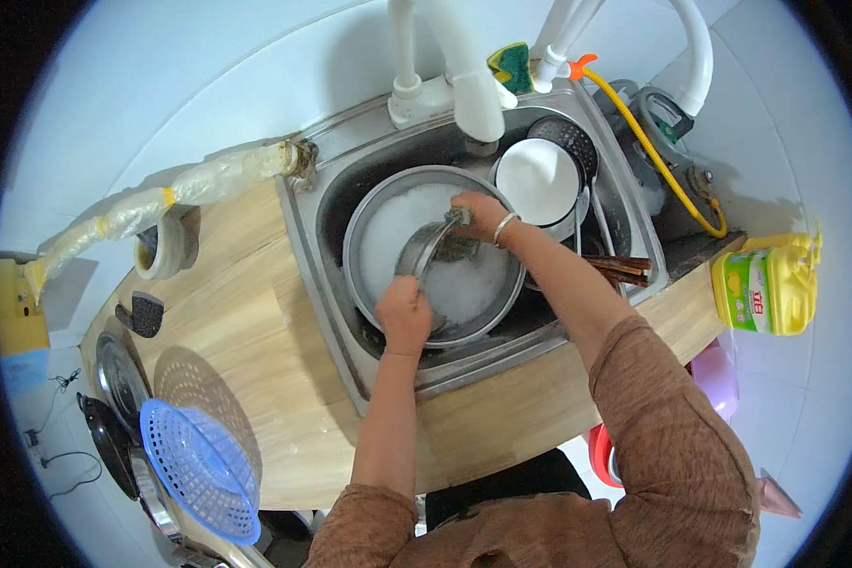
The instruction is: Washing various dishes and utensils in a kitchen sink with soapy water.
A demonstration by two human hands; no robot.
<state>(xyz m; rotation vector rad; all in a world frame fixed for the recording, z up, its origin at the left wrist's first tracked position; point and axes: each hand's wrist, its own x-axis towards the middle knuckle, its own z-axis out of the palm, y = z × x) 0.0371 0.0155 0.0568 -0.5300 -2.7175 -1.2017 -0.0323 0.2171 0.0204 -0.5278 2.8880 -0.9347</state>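
Observation:
A wide metal basin [353,264] of sudsy water stands in the stainless steel sink [305,263]. Over the suds, a round metal pan or bowl [417,250] is tilted up on its side. My left hand [405,316] grips its near rim. At the far rim my right hand [479,216], with a white bangle at the wrist, pinches a grey-green scrubbing cloth or pad [459,216] against the metal. The lower part of the pan and whatever lies under the suds are hidden.
White bowls [538,181], a black perforated strainer [564,142] and chopsticks [618,270] crowd the sink's right side. The white faucet [477,106] overhangs the back. A blue plastic colander [199,468] stands left, a yellow detergent jug [767,284] right.

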